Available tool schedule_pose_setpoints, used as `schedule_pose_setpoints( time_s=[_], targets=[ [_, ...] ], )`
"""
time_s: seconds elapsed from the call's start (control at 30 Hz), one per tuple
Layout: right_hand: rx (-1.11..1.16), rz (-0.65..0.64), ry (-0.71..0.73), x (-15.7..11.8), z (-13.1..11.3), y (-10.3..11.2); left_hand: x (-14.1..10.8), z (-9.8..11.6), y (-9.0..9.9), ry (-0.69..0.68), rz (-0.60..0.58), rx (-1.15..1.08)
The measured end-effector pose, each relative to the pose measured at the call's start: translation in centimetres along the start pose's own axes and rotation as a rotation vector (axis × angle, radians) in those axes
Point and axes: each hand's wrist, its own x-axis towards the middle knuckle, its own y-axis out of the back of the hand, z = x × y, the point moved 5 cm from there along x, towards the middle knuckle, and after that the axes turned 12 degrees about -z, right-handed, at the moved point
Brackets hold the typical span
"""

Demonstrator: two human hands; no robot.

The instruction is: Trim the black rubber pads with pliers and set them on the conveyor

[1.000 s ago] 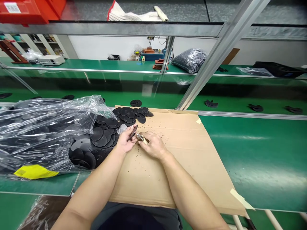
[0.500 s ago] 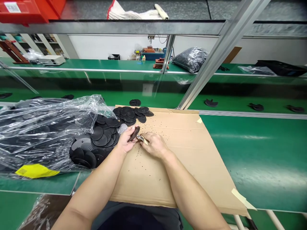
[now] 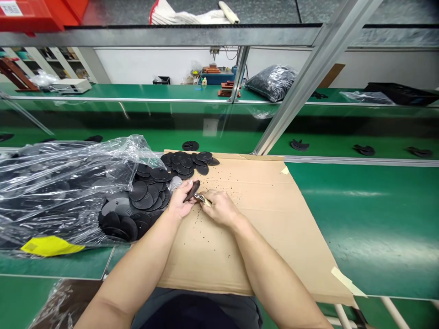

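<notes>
My left hand (image 3: 180, 199) pinches a round black plastic disc (image 3: 192, 191), tilted up on its edge over the cardboard sheet (image 3: 274, 219). In my right hand (image 3: 221, 206) is a pair of small cutting pliers (image 3: 202, 199) with metal jaws and pale handles. The jaws are at the disc's lower right edge; whether they bite on it I cannot tell. To the left of my left hand, a heap of black discs (image 3: 144, 196) spills from a clear plastic bag (image 3: 68, 183). A smaller pile of discs (image 3: 185, 163) lies beyond my hands on the cardboard.
Small black scraps (image 3: 197, 219) dot the cardboard. A slanted metal post (image 3: 291, 87) rises behind its back edge. Black parts (image 3: 300, 145) are spaced along the green conveyor beyond. A yellow tag (image 3: 51, 245) lies on the bag's near side. A white glove (image 3: 192, 16) rests on the upper shelf.
The view has shifted slightly. Parts on the conveyor beyond have slid a little to the left. Both hands keep the same hold, with hardly any movement.
</notes>
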Motion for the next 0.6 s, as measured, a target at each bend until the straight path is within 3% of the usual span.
schedule_pose_setpoints(
  time_s=[0.2,0.33,0.5,0.6],
  targets=[
    [0.201,0.201,-0.028,-0.1,1.5,0.3,-0.3,0.2,-0.5,0.042,-0.166,-0.280],
    [0.379,0.342,-0.071,-0.1,3.2,0.5,-0.5,0.3,-0.6,0.047,-0.182,-0.355],
    [0.876,0.462,-0.174,0.0,5.2,0.3,-0.6,0.5,-0.5,0.054,-0.158,-0.384],
    [1.217,0.465,-0.203,0.1,5.8,-0.1,-0.5,0.5,-0.5,0.054,-0.160,-0.383]
  ],
)
